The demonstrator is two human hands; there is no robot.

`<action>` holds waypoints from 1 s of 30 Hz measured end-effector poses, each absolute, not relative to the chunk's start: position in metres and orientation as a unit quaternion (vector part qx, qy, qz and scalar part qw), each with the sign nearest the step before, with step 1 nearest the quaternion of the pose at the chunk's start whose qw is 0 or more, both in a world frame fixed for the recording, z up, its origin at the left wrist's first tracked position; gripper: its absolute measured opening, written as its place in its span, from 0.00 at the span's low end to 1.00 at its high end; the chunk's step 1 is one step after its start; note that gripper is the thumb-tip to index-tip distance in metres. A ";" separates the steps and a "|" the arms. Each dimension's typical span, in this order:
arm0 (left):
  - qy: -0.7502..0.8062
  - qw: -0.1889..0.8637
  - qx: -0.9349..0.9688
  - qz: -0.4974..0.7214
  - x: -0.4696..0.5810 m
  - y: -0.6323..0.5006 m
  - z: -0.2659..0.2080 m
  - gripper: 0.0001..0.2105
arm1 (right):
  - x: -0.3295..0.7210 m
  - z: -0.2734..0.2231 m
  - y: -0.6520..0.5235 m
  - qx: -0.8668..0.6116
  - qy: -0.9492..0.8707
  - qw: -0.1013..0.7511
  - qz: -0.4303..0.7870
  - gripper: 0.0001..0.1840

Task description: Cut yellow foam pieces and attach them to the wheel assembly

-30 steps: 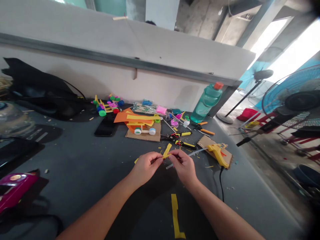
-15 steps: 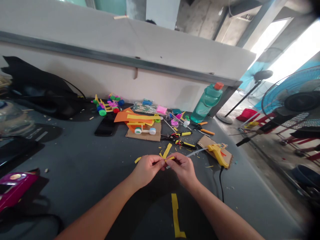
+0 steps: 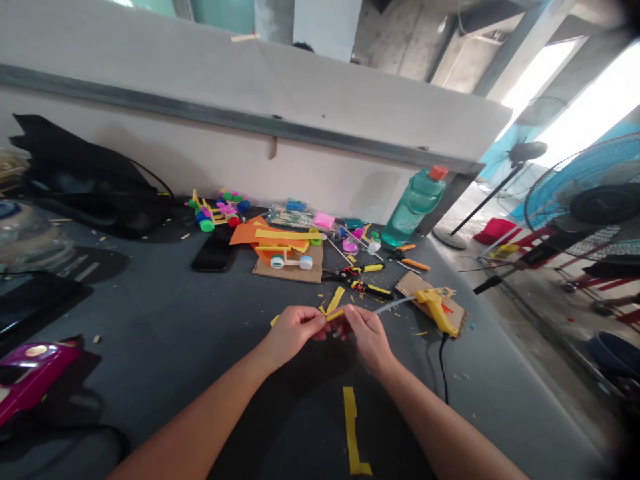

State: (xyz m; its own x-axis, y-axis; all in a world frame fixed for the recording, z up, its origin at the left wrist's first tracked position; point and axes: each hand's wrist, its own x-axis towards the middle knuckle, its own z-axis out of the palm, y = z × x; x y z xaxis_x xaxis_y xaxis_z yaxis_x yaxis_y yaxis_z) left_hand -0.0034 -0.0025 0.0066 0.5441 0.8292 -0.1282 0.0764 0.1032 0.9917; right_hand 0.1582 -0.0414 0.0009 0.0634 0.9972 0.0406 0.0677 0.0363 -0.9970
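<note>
Between both hands, just above the dark table, I hold a small yellow strip (image 3: pixel 335 314). My left hand (image 3: pixel 296 333) pinches its left end; my right hand (image 3: pixel 367 335) grips the right end between thumb and fingers. Other fingers curl beneath, partly in shadow. Right behind the strip lies another yellow piece (image 3: pixel 336 299) with small scraps around it. A longer, notched yellow strip (image 3: pixel 351 430) is on the dark surface between my forearms. Beyond, a small car with bottle-cap wheels (image 3: pixel 277 261) stands on a piece of cardboard (image 3: pixel 287 273).
A yellow glue gun (image 3: pixel 436 311) rests on cardboard at the right, its cord running forward. Pliers (image 3: pixel 373 289), orange-handled cutters (image 3: pixel 415 262) and a teal bottle (image 3: pixel 413 207) are farther back. To the left are a phone (image 3: pixel 213 253) and a magenta device (image 3: pixel 37 377).
My hands have drawn slightly apart, the right one shifting a little to the right. More of the yellow strip shows between the fingertips.
</note>
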 end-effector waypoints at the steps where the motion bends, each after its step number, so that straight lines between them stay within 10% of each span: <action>1: 0.375 0.649 0.595 0.290 -0.003 -0.002 0.006 0.12 | 0.158 0.000 -0.041 -0.526 -0.513 0.506 0.452 0.24; 30: 0.344 0.700 0.537 0.321 -0.002 -0.005 0.010 0.11 | 0.161 -0.008 -0.039 -0.504 -0.458 0.541 0.494 0.08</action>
State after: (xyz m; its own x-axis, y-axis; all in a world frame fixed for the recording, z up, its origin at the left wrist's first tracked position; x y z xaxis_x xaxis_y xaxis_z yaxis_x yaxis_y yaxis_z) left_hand -0.0019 -0.0051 0.0097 0.5567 0.8194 -0.1367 -0.0792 0.2162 0.9731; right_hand 0.1613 -0.0389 -0.0075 0.0934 0.9956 -0.0022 -0.0738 0.0047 -0.9973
